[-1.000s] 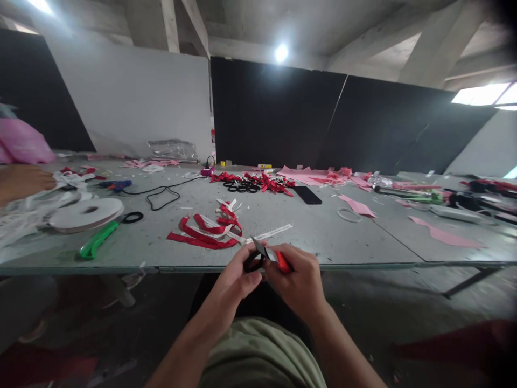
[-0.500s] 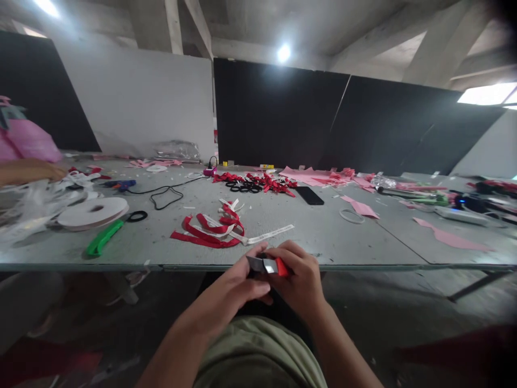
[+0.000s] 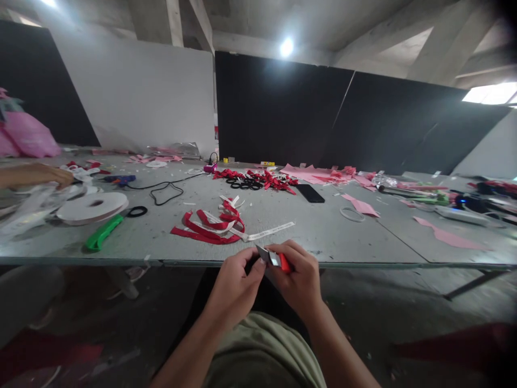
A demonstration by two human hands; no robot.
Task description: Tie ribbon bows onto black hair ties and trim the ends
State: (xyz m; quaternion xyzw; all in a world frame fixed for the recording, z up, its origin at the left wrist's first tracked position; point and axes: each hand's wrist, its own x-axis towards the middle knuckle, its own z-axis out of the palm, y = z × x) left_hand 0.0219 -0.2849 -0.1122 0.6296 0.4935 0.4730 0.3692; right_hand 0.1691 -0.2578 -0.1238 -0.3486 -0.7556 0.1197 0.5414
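Observation:
My right hand (image 3: 297, 269) grips a red utility knife (image 3: 286, 263), its metal blade bared and pointing left. Close beside it, my left hand (image 3: 238, 280) is closed with thumb and fingers pinched at the blade's tip. What that pinch holds, if anything, is hidden. Both hands are just in front of the table edge, above my lap. On the table beyond them lies a loose bunch of red ribbons (image 3: 205, 229), together with a white printed ribbon (image 3: 270, 231).
Left stand a green cutter (image 3: 104, 233), a white ribbon spool (image 3: 92, 208), a black ring (image 3: 137, 211) and a glue gun (image 3: 119, 179). A co-worker's hand (image 3: 48, 175) works there. Red bows (image 3: 274, 180) and a phone (image 3: 310, 193) lie farther back, pink scraps (image 3: 363, 206) to the right.
My left hand has turned and drawn its fingers in, thumb now up against the blade tip. The knife has tilted slightly in my right hand. The co-worker's hand has shifted a little right.

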